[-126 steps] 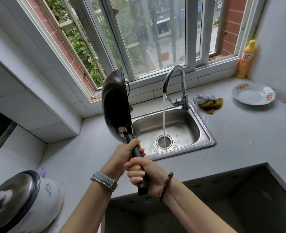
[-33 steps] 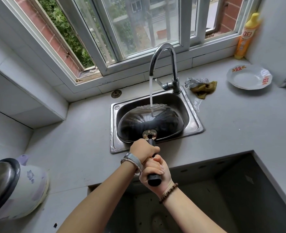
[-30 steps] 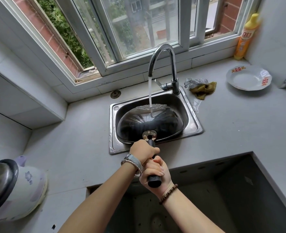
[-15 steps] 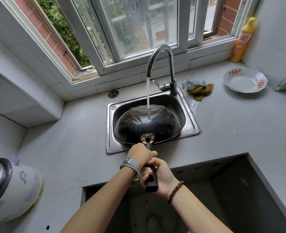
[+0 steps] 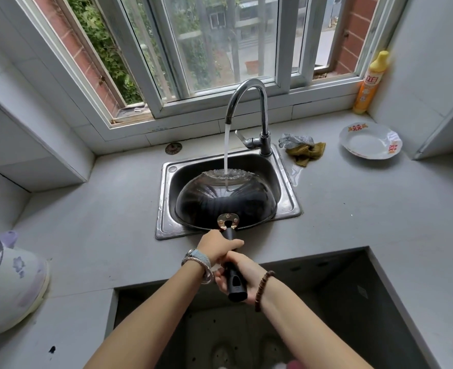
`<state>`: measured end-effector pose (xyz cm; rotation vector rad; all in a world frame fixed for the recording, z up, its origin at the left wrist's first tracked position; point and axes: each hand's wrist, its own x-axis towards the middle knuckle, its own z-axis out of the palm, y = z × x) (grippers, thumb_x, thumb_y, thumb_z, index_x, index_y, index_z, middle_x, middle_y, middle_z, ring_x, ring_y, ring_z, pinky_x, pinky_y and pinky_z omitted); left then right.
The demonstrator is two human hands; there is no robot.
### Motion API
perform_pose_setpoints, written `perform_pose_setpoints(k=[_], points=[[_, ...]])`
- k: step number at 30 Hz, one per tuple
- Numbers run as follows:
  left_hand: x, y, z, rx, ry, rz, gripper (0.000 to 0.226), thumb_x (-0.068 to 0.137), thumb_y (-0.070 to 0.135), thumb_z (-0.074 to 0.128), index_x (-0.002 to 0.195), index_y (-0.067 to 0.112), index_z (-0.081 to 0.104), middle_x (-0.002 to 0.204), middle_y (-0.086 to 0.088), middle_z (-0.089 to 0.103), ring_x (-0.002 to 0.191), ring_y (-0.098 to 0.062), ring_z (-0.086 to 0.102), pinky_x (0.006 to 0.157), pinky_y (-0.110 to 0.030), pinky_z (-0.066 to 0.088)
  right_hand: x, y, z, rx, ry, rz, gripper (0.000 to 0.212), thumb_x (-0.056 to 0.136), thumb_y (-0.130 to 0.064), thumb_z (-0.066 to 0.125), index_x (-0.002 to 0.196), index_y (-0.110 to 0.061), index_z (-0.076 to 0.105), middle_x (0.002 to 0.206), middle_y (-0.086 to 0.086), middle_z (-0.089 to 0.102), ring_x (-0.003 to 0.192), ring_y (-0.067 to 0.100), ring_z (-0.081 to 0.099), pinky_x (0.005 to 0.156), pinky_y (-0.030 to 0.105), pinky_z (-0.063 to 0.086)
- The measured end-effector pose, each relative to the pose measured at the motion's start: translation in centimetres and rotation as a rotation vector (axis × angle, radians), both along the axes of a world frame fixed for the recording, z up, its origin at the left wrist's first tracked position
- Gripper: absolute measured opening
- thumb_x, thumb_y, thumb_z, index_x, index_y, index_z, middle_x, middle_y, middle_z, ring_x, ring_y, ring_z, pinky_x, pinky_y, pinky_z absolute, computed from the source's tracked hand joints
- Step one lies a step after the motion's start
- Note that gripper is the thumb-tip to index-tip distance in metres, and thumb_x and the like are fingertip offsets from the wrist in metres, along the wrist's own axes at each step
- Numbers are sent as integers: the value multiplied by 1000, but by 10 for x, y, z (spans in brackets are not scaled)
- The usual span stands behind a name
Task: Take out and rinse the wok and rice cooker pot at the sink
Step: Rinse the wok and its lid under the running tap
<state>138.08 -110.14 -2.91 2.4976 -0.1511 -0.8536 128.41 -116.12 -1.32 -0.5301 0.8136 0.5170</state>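
Over the steel sink [image 5: 164, 209], holds the black wok [image 5: 220, 203] bottom-up under the running faucet [image 5: 246, 86]. Grips the handle [image 5: 234, 284] two-handed: left hand [image 5: 216, 247] nearest the pan, right hand [image 5: 246, 275] at the end, fingers curled round it. Has the rice cooker [image 5: 15, 283] well apart at the worktop's [image 5: 100, 222] left edge.
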Motion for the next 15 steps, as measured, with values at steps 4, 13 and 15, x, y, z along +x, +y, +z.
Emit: perform_pose_setpoints(k=[4, 13, 15], points=[[-7, -2, -20, -63, 116, 87, 54, 75, 56, 71, 86, 3, 67, 82, -5, 69, 68, -19, 59, 59, -28, 48, -9, -1, -9, -157, 22, 14, 23, 94, -18, 56, 76, -6, 60, 60, 8, 53, 47, 17, 59, 40, 21, 48], [-18, 10, -47, -215, 299, 130, 59, 78, 48, 74, 93, -8, 70, 93, -22, 73, 64, -24, 61, 61, -33, 50, -18, 1, -29, -298, 73, 128, 12, 93, -13, 57, 94, -1, 53, 60, 10, 53, 53, 22, 62, 46, 27, 52], [-17, 13, -44, -227, 298, 109, 49, 82, 44, 71, 84, -5, 70, 78, -16, 72, 57, -17, 57, 54, -24, 44, -15, 2, -28, -347, 69, 145, 11, 92, -10, 55, 92, 1, 53, 65, 13, 55, 54, 23, 63, 43, 26, 52]])
